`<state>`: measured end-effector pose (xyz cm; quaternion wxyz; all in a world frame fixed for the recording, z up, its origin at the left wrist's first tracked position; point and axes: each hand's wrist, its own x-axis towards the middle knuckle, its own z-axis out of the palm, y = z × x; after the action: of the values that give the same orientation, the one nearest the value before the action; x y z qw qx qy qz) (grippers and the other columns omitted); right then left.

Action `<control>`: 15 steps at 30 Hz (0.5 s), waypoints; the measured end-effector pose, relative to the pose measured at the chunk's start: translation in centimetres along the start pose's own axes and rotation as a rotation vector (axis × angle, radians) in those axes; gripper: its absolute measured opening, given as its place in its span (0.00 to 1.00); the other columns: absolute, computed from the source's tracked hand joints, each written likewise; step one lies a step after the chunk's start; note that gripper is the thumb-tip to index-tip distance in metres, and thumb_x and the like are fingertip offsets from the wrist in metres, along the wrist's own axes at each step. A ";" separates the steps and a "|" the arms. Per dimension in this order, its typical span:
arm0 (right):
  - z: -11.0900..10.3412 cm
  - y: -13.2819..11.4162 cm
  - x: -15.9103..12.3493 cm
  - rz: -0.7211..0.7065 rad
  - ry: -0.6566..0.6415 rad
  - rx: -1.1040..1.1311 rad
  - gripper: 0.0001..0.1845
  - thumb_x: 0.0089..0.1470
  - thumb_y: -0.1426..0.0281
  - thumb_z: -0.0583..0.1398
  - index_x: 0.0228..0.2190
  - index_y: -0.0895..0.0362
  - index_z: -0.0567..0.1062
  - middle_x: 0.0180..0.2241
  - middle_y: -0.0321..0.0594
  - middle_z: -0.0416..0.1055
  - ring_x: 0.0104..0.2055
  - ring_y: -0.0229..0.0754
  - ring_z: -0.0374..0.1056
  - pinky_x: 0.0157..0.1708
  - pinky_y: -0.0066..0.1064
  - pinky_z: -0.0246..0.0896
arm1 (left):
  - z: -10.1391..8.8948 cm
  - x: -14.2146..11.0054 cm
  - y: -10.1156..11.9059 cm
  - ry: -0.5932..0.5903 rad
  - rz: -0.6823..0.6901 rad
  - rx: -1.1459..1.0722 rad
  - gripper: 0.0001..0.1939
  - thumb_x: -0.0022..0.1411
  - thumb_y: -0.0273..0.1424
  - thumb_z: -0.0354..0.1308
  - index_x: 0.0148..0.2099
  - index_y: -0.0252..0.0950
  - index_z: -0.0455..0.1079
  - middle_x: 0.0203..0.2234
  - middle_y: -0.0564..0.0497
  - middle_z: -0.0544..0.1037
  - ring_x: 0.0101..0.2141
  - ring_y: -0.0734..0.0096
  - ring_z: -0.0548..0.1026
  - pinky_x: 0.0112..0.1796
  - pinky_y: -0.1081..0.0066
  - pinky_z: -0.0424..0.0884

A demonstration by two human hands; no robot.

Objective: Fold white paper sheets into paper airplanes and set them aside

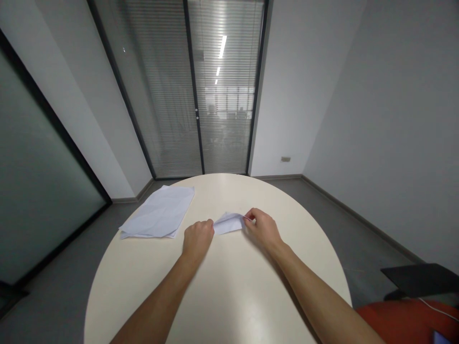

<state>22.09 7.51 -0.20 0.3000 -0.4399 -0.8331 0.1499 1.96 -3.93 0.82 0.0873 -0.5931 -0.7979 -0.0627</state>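
A small folded piece of white paper (228, 223) is stretched between my two hands, just above or on the tabletop; I cannot tell which. My left hand (199, 237) is closed on its left end, fingers curled in. At the right end, my right hand (263, 228) pinches the paper between thumb and fingers. Farther left on the table lies a loose stack of white paper sheets (159, 212), slightly creased, its edges not lined up.
The round cream table (222, 286) fills the lower middle. To the lower right stand a red seat (398, 322) and a dark flat panel (425, 278) with a white cable. Beyond the table are glass doors with blinds (229, 134) and plain walls.
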 end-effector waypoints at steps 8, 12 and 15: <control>0.3 0.1 -0.1 0.005 -0.137 -0.203 0.05 0.57 0.71 0.59 0.33 0.55 0.76 0.37 0.40 0.76 0.40 0.42 0.69 0.36 0.29 0.55 | 0.4 0.1 -0.1 -0.038 0.030 -0.024 0.14 0.71 0.28 0.46 0.45 0.39 0.74 0.38 0.46 0.80 0.40 0.59 0.79 0.36 0.66 0.70; 0.7 -0.3 -0.3 -0.027 -0.154 -0.265 0.06 0.59 0.68 0.58 0.34 0.55 0.76 0.36 0.42 0.76 0.42 0.45 0.69 0.36 0.31 0.56 | 0.7 0.0 -0.1 -0.048 0.044 -0.028 0.12 0.70 0.29 0.48 0.45 0.38 0.73 0.39 0.46 0.79 0.40 0.60 0.78 0.37 0.66 0.70; 0.8 -0.7 -0.3 -0.035 -0.171 -0.294 0.07 0.60 0.68 0.58 0.34 0.55 0.76 0.37 0.43 0.76 0.41 0.45 0.70 0.34 0.31 0.56 | 1.0 -0.1 0.0 -0.031 0.059 -0.028 0.10 0.70 0.31 0.50 0.46 0.38 0.72 0.40 0.45 0.78 0.41 0.60 0.77 0.37 0.67 0.70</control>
<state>21.28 6.84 -0.56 0.1630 -0.4502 -0.8760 0.0579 1.97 -3.84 -0.14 0.0686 -0.6183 -0.7805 -0.0622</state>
